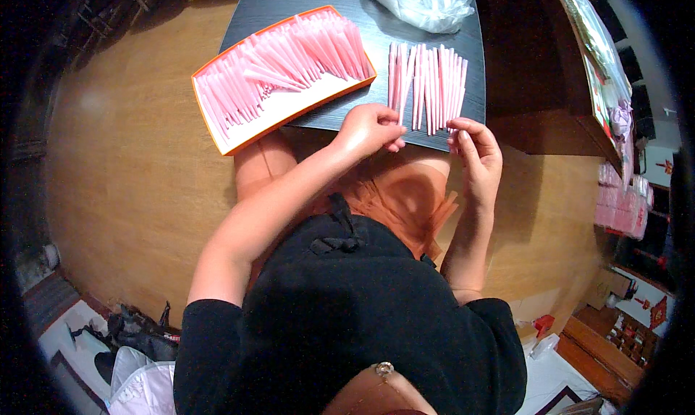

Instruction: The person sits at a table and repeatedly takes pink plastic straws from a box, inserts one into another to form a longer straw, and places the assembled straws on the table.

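Observation:
My left hand (369,133) is closed in a pinch at the near end of a slanted pink stick (407,89), slim and tapered, at the left side of a loose row on the table. My right hand (478,151) is also pinched, thumb against fingertips, by the near right end of the row of pink sticks (438,89). What its fingertips hold, if anything, is too small to make out. Left of the row, a shallow orange-edged box (279,122) with a white inside holds many similar pink sticks (311,49), some lying crosswise on top.
A crumpled clear plastic bag (427,6) lies at the far side of the dark table (333,118). Brown wooden furniture (539,125) stands to the right. Pink packages (621,205) are stacked farther right. The table's near edge is just above my lap.

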{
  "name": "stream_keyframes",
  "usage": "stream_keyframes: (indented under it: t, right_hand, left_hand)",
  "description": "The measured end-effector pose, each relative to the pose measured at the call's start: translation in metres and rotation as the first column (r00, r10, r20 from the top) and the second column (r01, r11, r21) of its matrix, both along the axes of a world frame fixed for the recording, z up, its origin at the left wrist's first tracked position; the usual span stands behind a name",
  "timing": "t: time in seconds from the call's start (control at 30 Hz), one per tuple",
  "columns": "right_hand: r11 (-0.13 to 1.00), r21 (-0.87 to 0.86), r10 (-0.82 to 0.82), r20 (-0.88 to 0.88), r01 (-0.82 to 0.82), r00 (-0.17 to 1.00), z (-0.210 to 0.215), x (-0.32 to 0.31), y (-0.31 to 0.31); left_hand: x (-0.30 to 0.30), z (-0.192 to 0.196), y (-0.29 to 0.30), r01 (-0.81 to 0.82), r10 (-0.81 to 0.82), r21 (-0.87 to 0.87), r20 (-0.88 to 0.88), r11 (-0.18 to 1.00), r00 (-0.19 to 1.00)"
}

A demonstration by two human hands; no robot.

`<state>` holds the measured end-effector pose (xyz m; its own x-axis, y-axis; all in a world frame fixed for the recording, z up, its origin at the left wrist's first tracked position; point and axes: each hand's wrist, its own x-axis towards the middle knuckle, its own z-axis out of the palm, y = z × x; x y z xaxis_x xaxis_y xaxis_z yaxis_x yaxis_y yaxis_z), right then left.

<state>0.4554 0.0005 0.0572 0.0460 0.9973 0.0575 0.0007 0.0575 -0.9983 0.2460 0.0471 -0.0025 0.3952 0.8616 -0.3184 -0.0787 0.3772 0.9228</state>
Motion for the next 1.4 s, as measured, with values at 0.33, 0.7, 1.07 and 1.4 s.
stream_keyframes:
  t: [0.33,0.7,1.07,1.4]
  right_hand:
    - [0.988,0.066,0.123,0.215,-0.140,0.969,-0.002,-0.049,0.015]
    - [0.770,0.278,0.151,0.795,-0.574,0.587,-0.006,-0.160,0.089]
    - [0.598,-0.150,0.366,0.925,-0.787,0.102,-0.005,-0.189,0.120]
    - [0.582,-0.219,0.375,0.927,-0.783,0.020,-0.003,-0.191,0.127]
  left_hand:
    - [-0.031,0.009,-0.044,0.006,-0.005,0.053,-0.012,0.999,1.000]
    - [-0.109,0.004,-0.106,-0.158,0.168,-0.104,0.104,0.982,0.980]
    - [-0.153,-0.005,-0.117,-0.276,0.329,-0.245,0.215,0.930,0.919]
    - [-0.158,-0.010,-0.108,-0.291,0.326,-0.195,0.178,0.937,0.928]
